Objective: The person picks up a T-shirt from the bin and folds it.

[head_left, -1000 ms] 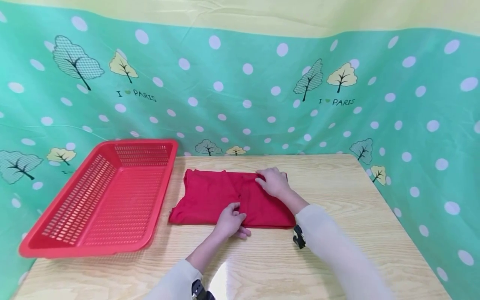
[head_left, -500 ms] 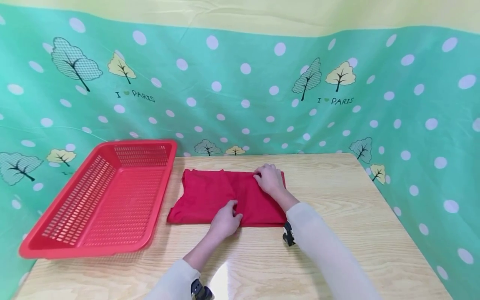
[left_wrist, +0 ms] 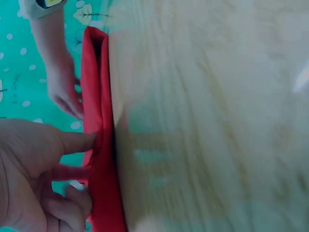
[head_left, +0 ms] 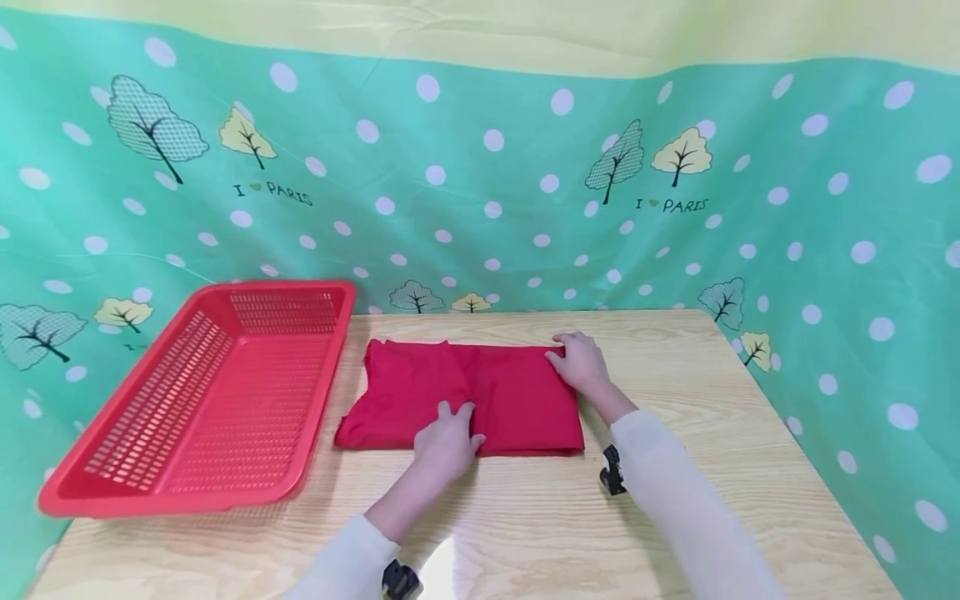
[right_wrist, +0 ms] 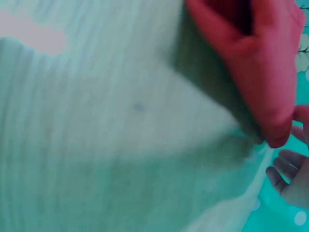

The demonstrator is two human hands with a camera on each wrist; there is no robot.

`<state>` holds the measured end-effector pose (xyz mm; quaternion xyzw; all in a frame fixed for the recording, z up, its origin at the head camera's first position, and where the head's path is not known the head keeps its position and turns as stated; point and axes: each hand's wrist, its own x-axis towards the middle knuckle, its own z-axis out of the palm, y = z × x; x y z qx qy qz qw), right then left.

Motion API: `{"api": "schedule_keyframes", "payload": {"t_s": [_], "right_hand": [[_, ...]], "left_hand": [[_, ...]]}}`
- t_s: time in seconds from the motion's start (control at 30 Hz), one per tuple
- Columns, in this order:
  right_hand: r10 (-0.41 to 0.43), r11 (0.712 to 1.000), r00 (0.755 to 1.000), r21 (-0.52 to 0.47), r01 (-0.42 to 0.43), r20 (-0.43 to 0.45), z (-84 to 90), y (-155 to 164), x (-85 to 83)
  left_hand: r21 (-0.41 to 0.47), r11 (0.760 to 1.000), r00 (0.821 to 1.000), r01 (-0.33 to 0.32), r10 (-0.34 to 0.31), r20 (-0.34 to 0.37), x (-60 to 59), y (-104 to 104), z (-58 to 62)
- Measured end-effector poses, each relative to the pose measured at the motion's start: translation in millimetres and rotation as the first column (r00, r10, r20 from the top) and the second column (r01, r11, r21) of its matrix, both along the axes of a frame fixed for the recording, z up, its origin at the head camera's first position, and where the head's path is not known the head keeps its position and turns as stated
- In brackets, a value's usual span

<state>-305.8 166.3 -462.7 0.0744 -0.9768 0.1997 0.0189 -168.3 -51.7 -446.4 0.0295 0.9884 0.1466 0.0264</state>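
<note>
A folded red garment [head_left: 525, 400] lies flat on the wooden table, its layers showing along the near edge in the left wrist view. My left hand [head_left: 444, 446] reaches over the middle of that near edge. Its thumb and forefinger touch the cloth, while the other fingers bend beside it in the left wrist view. At the far right corner of the garment is my right hand [head_left: 583, 365], fingers loosely bent. In the right wrist view the right thumb meets the cloth's end, and the remaining fingers [right_wrist: 287, 171] are apart from it.
A red plastic basket [head_left: 258, 417] with slotted walls stands left of the garment, with nothing in it. Wooden tabletop [head_left: 675, 392] extends to the right and in front. A green dotted curtain [head_left: 480, 192] hangs along the back and right side.
My right hand slid slightly left over the cloth, then right to its far right corner. My left hand shifted a little left, its fingers spreading on the fabric. The garment's right edge is now uncovered.
</note>
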Motion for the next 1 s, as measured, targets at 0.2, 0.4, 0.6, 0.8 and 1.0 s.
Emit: {"api": "schedule_keyframes", "payload": {"t_s": [0.2, 0.4, 0.6, 0.8, 1.0], "right_hand": [[-0.012, 0.999, 0.998, -0.045, 0.015, 0.060, -8.9, 6, -0.8], [-0.053, 0.994, 0.995, -0.090, 0.060, 0.082, -8.8, 4, -1.1], [-0.118, 0.987, 0.982, -0.086, 0.132, 0.150, -7.6, 4, 0.0], [-0.117, 0.970, 0.979, -0.194, 0.148, 0.164, -4.9, 5, 1.5], [-0.104, 0.956, 0.979, -0.256, 0.147, 0.176, -4.7, 7, 0.9]], "left_hand": [[-0.026, 0.979, 0.949, 0.203, -0.203, -0.243, -3.7, 23, 4.1], [0.221, 0.884, 0.911, 0.413, -0.401, -0.098, -9.5, 50, -9.7], [0.233, 0.912, 0.939, 0.338, -0.343, -0.021, -14.8, 67, -22.2], [-0.017, 0.960, 0.960, 0.279, -0.278, 0.021, -11.9, 97, -25.1], [-0.221, 0.960, 0.982, 0.169, -0.183, -0.041, -7.5, 119, -30.3]]}}
